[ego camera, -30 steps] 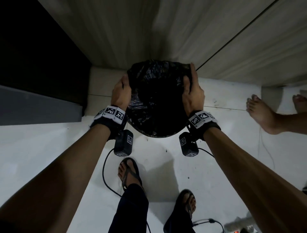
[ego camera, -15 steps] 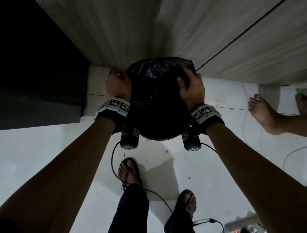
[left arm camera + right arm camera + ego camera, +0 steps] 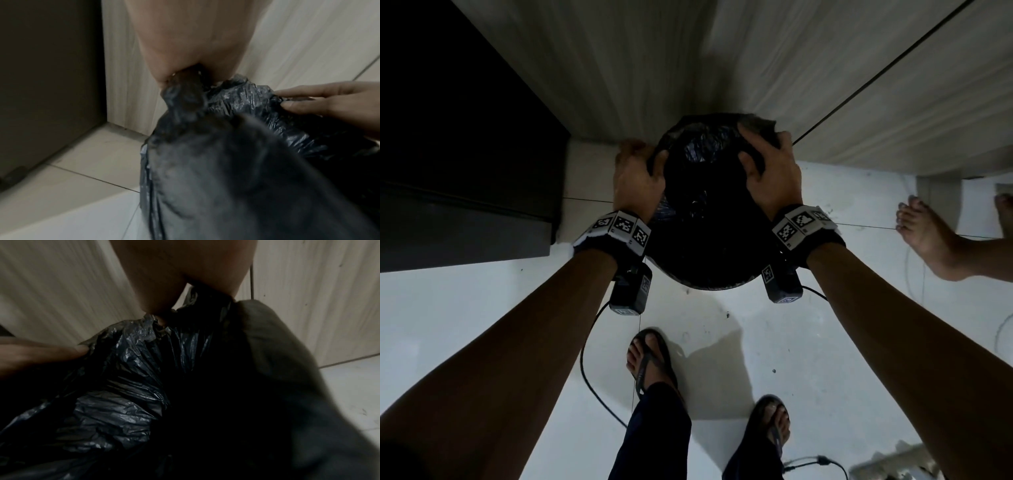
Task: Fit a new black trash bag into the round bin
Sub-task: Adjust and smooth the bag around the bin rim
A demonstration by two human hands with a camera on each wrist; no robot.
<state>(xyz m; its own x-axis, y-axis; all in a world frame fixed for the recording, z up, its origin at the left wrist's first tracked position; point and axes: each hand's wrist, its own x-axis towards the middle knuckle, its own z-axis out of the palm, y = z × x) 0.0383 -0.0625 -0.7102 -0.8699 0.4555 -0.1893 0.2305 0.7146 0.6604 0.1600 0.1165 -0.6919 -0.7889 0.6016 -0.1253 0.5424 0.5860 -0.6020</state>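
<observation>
The round bin (image 3: 709,277) stands on the floor against the wall, with the black trash bag (image 3: 705,150) lining its inside and folded over its rim. My left hand (image 3: 638,174) grips a bunched fold of the black trash bag (image 3: 185,100) at the bin's far left rim. My right hand (image 3: 767,164) holds the black trash bag (image 3: 144,363) at the far right rim, thumb inside and fingers over the edge. Crinkled plastic fills the opening and hides the bin's bottom. The bin's wall (image 3: 236,186) is covered by plastic on the left side.
A pale wood-grain wall (image 3: 688,61) rises right behind the bin. A dark cabinet (image 3: 458,154) stands at the left. My sandalled feet (image 3: 650,359) are on the white floor (image 3: 482,308) near the bin. Another person's bare foot (image 3: 935,236) is at the right. Cables (image 3: 599,390) trail on the floor.
Both hands have slid from the bin's sides toward its far rim, drawing the bag's edge with them. The bag has sunk from a mound over the top into the bin's opening.
</observation>
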